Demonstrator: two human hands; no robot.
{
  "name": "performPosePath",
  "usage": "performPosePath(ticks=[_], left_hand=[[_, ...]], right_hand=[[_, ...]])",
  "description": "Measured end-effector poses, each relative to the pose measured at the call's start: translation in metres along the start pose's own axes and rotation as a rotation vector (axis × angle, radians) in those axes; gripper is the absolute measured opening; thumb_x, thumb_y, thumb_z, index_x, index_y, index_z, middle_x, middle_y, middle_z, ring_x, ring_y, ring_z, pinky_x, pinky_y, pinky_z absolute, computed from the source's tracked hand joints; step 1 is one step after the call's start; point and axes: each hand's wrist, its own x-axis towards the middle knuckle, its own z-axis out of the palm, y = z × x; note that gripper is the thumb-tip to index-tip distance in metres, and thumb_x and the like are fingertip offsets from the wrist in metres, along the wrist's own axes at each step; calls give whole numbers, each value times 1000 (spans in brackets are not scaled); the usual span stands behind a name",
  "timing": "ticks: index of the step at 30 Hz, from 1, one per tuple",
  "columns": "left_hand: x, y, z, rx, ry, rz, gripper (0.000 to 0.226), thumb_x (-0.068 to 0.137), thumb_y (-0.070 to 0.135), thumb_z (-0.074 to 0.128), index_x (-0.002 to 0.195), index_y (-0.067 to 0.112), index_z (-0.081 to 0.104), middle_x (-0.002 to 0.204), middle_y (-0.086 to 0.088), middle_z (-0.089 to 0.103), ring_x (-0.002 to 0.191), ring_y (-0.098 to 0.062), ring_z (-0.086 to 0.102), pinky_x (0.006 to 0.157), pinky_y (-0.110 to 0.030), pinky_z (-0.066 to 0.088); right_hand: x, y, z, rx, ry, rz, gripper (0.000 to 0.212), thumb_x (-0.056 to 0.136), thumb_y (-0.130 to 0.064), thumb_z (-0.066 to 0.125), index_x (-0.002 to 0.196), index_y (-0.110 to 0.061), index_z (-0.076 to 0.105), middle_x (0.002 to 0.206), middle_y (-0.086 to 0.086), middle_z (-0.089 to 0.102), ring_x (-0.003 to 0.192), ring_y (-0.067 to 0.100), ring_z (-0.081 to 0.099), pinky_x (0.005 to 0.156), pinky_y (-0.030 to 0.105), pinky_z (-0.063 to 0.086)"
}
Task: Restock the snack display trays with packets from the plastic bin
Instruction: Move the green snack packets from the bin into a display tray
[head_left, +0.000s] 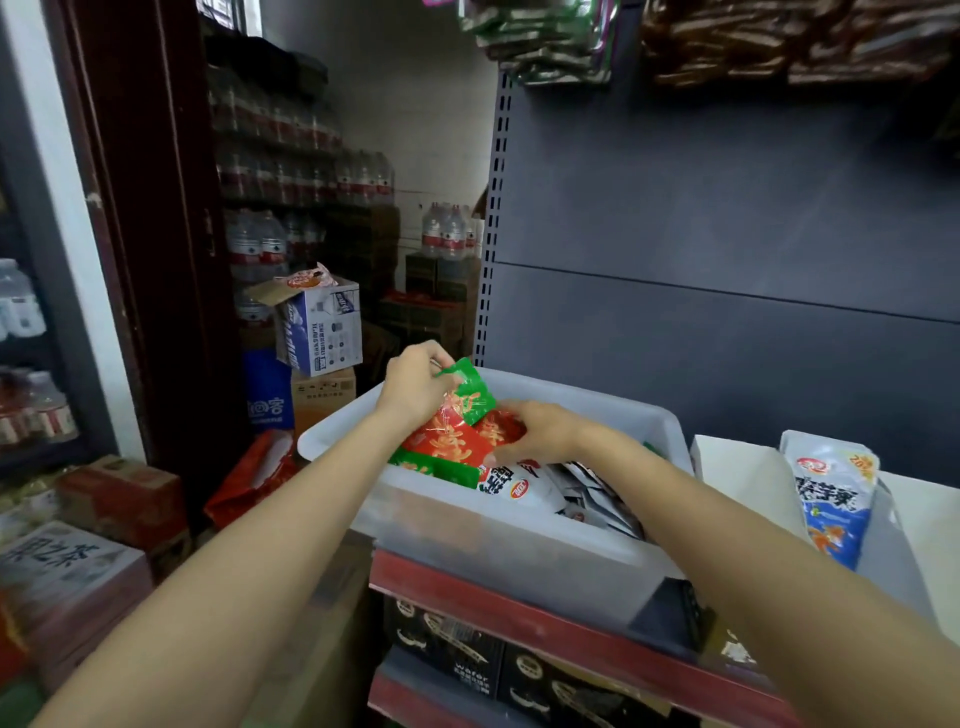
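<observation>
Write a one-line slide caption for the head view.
Both hands, left hand and right hand, grip red-and-green foil snack packets over the translucent white plastic bin.

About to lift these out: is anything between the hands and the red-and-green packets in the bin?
No. The left hand already pinches a red-and-green packet, and the right hand grips others in the plastic bin. Nothing visible blocks them.

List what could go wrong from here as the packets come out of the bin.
1. The left hand pinches a red-and-green packet by its top edge only; it may slip back into the plastic bin.
2. The right hand grips several red packets at once; one might drop out on lifting.
3. The bin's near side seems to overhang the red shelf edge; tugging could shift it.
</observation>
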Motion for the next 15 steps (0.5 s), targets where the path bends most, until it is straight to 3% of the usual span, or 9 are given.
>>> performPosePath(ticks=[3, 5, 7, 9, 11, 12, 14, 15], left_hand=[[-10, 17, -4, -69, 7, 196, 9, 84, 11, 68, 83, 14, 60, 81, -3, 67, 78, -18, 62, 73, -29, 45], [-15, 32, -4, -89, -13, 291, 9, 82, 10, 69, 82, 13, 61, 78, -1, 68, 74, -14, 63, 76, -32, 50], [-20, 48, -2, -94, -39, 346, 10, 81, 11, 70, 83, 15, 61, 78, 3, 67, 71, -9, 61, 80, -36, 51], [-24, 60, 4, -20, 10, 386, 17, 80, 17, 72, 93, 21, 61, 91, 8, 63, 88, -12, 59, 88, -39, 46], [-30, 69, 13, 40, 128, 345, 30, 80, 22, 72, 107, 23, 59, 107, 4, 57, 106, -18, 51, 93, -38, 40], [-35, 75, 17, -4, 187, 291, 31, 81, 21, 72, 109, 21, 58, 109, 0, 55, 105, -20, 51, 90, -35, 40], [-46, 91, 31, -178, 239, 166, 21, 83, 19, 70, 101, 16, 60, 102, -3, 59, 92, -21, 58, 83, -30, 43], [-51, 99, 41, -239, 209, 100, 17, 84, 20, 69, 97, 15, 60, 97, -4, 62, 89, -24, 61, 83, -32, 47]], right_hand=[[-9, 0, -6, 188, 272, -115, 69, 80, -24, 74, 140, -16, 42, 136, 4, 52, 123, 20, 51, 105, 34, 39], [-15, 2, -14, 322, 440, -190, 40, 81, -17, 73, 119, -14, 61, 111, 0, 68, 100, 9, 63, 96, 37, 47], [-28, 4, -23, 303, 540, -167, 7, 83, -12, 69, 89, -15, 68, 76, -6, 69, 68, -6, 60, 79, 29, 48], [-44, 8, -31, 263, 653, -117, 6, 84, -9, 66, 79, -8, 68, 69, 1, 68, 64, 6, 60, 71, 30, 44], [-59, 22, -37, 293, 767, -57, 8, 85, -8, 64, 80, -3, 68, 73, 12, 69, 70, 27, 64, 75, 35, 49], [-67, 31, -39, 347, 821, -26, 8, 85, -8, 63, 79, -3, 66, 74, 16, 68, 72, 32, 64, 77, 40, 52], [-89, 47, -43, 535, 901, 7, 10, 86, -3, 60, 77, -7, 62, 78, 18, 67, 73, 29, 65, 75, 47, 56], [-101, 54, -46, 639, 926, 6, 18, 88, 1, 57, 77, -13, 60, 80, 14, 67, 77, 25, 65, 73, 44, 57]])
